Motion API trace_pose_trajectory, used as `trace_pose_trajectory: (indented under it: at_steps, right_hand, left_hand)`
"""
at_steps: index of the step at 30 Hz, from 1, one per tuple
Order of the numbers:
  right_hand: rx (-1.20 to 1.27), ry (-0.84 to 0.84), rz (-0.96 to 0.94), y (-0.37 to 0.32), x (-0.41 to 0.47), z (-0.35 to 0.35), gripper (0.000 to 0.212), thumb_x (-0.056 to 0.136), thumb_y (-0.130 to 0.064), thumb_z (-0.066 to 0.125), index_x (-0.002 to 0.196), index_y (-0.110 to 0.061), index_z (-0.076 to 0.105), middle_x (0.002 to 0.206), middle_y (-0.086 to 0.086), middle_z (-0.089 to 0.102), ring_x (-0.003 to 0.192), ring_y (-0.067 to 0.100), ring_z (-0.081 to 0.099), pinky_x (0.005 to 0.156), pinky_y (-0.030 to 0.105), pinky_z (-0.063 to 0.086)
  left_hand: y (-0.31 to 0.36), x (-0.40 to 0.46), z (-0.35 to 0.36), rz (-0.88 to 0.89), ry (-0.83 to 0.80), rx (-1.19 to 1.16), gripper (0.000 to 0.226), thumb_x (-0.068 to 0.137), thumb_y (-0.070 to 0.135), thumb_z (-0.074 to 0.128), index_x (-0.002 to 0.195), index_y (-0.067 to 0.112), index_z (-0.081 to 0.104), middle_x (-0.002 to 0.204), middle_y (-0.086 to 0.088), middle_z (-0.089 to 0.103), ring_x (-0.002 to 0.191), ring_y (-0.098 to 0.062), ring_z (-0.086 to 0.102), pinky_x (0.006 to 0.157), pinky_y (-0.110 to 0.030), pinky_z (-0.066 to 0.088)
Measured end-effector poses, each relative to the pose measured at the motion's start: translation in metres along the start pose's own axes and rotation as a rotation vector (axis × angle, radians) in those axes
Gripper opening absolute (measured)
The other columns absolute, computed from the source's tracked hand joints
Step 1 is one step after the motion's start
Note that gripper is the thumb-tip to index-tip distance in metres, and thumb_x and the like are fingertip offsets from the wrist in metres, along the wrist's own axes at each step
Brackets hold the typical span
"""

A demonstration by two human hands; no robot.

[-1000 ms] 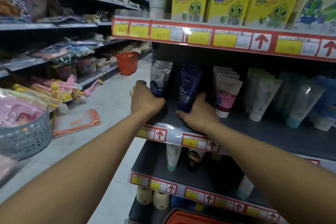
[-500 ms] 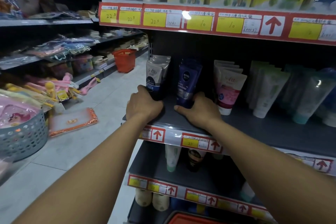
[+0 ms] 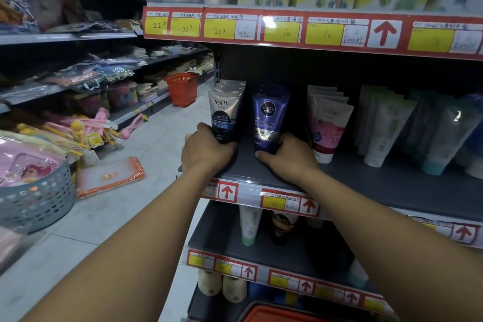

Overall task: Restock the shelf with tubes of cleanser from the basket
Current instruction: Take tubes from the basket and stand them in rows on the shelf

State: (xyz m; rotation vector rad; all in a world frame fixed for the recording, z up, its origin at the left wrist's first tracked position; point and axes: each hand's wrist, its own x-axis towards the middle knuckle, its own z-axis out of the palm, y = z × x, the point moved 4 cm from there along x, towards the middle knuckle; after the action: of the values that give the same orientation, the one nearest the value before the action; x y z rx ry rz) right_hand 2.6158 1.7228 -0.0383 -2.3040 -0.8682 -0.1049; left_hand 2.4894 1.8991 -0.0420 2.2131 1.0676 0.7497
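Both hands on the dark shelf (image 3: 261, 170), near its left end. Left hand (image 3: 206, 150) fingers curled round the base of the front Softto tube (image 3: 224, 117); right hand (image 3: 288, 157) grips the foot of the Nivea Men tube (image 3: 269, 120), thumb in front. Both tubes upright, apart. Red basket (image 3: 277, 315) edge at bottom, contents probably hidden.

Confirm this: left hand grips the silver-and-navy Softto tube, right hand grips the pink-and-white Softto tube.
Not quite. In the head view the right hand grips the dark blue Nivea Men tube, not the pink one. The left hand does grip the silver-and-navy Softto tube.
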Motion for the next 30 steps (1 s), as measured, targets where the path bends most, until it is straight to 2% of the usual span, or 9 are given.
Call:
trace_pose_trajectory:
  at_steps: [9,18,30]
  right_hand:
    - [-0.046,0.003,-0.029,0.004,0.008,0.006,0.048,0.084,-0.060,0.069,0.119,-0.027,0.062,0.108,-0.005,0.071,0.096,0.021,0.067,0.074,0.031,0.049]
    - [-0.044,0.033,-0.035,0.005,0.008,0.006,0.054,0.082,-0.061,0.073,0.122,-0.027,0.063,0.117,-0.005,0.071,0.102,0.021,0.068,0.076,0.030,0.048]
    - [-0.065,0.039,-0.033,0.006,0.011,0.008,0.048,0.081,-0.060,0.070,0.114,-0.025,0.066,0.108,-0.003,0.073,0.093,0.021,0.068,0.074,0.031,0.053]
  left_hand:
    - [0.000,0.003,0.000,0.013,0.025,0.010,0.071,0.077,0.062,0.078,0.127,0.017,0.056,0.121,-0.010,0.069,0.117,-0.035,0.061,0.094,-0.048,0.056]
    - [0.000,0.002,0.000,0.011,0.033,0.021,0.071,0.075,0.063,0.077,0.127,0.019,0.056,0.122,-0.010,0.069,0.117,-0.035,0.062,0.093,-0.047,0.056]
    - [-0.001,0.003,0.000,0.015,0.041,0.033,0.071,0.078,0.062,0.078,0.129,0.018,0.055,0.123,-0.010,0.068,0.116,-0.035,0.062,0.091,-0.046,0.056]
